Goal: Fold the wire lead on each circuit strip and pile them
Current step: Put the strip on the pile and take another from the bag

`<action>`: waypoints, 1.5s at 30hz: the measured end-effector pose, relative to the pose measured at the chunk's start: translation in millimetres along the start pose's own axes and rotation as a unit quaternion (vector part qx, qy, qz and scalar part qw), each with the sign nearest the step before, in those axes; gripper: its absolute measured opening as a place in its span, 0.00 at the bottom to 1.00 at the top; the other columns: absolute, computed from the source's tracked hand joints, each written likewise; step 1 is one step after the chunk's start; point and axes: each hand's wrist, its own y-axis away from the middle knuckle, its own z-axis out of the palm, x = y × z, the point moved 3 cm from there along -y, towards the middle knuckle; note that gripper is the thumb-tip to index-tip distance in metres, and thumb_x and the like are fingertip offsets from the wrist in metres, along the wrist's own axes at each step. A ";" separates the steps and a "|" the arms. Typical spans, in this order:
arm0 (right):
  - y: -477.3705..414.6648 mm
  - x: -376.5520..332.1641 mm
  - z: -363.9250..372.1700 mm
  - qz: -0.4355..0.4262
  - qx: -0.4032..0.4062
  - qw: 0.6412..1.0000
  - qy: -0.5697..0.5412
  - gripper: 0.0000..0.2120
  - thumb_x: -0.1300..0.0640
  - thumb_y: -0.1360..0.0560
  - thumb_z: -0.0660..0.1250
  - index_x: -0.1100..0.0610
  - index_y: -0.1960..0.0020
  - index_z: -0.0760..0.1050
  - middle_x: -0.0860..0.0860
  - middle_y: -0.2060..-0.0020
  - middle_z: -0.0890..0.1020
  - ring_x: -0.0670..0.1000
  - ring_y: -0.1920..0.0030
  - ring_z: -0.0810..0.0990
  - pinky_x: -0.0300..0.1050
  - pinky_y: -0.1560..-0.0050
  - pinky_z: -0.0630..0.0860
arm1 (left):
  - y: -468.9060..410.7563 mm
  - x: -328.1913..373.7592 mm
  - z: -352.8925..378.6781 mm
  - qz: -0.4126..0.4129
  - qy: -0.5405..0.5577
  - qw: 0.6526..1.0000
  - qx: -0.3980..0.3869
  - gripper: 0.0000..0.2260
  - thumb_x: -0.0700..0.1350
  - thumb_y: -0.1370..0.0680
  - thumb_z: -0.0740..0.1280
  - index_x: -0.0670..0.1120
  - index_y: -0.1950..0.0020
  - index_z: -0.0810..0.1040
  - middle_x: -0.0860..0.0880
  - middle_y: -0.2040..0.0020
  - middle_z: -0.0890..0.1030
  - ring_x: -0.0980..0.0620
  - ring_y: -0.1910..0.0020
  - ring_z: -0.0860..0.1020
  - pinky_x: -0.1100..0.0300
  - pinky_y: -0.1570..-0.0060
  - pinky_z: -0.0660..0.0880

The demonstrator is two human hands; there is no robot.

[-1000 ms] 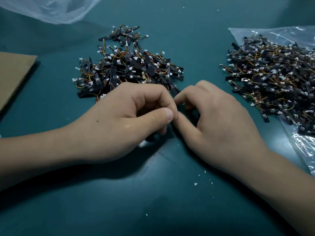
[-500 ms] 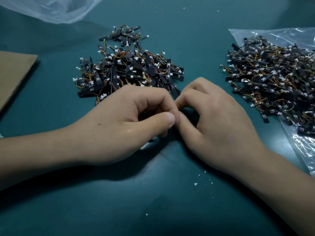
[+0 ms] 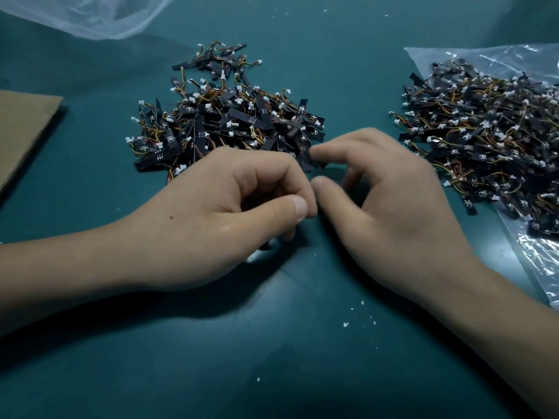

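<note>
While the left hand (image 3: 211,219) lies mid-frame with its fingers curled and thumb pressed to forefinger, what it pinches is hidden. The right hand (image 3: 393,213) is loosely spread, its blurred forefinger at the near edge of the upper-centre pile of circuit strips (image 3: 230,116). A second heap (image 3: 484,137) lies on a plastic bag (image 3: 538,267) at right.

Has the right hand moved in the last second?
Yes. The right hand has uncurled, its index fingertip now stretched away from the person, up to the near edge of the middle pile of strips.
</note>
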 end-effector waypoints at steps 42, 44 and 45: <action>5.4 -12.2 -7.0 -0.018 -0.151 0.971 -0.182 0.16 0.54 0.20 0.63 0.56 0.65 0.78 0.54 0.73 0.77 0.54 0.71 0.75 0.52 0.68 0.71 | -1.0 1.8 -3.1 0.010 0.025 0.999 0.036 0.10 0.50 0.22 0.64 0.52 0.61 0.80 0.53 0.70 0.79 0.56 0.72 0.74 0.59 0.70 0.74; 5.5 -11.7 -6.9 -0.016 -0.147 0.973 -0.178 0.16 0.56 0.20 0.63 0.57 0.65 0.78 0.55 0.73 0.77 0.54 0.71 0.75 0.52 0.68 0.71 | -1.2 1.0 -3.2 0.009 0.024 0.999 0.034 0.09 0.49 0.22 0.65 0.50 0.61 0.80 0.53 0.69 0.79 0.56 0.73 0.74 0.60 0.71 0.74; 5.6 -11.6 -7.0 -0.016 -0.145 0.973 -0.177 0.16 0.56 0.20 0.63 0.58 0.66 0.78 0.55 0.74 0.77 0.54 0.72 0.75 0.52 0.68 0.71 | -1.2 0.8 -3.2 0.008 0.021 0.999 0.034 0.09 0.48 0.22 0.65 0.50 0.61 0.80 0.53 0.69 0.80 0.56 0.73 0.74 0.60 0.71 0.74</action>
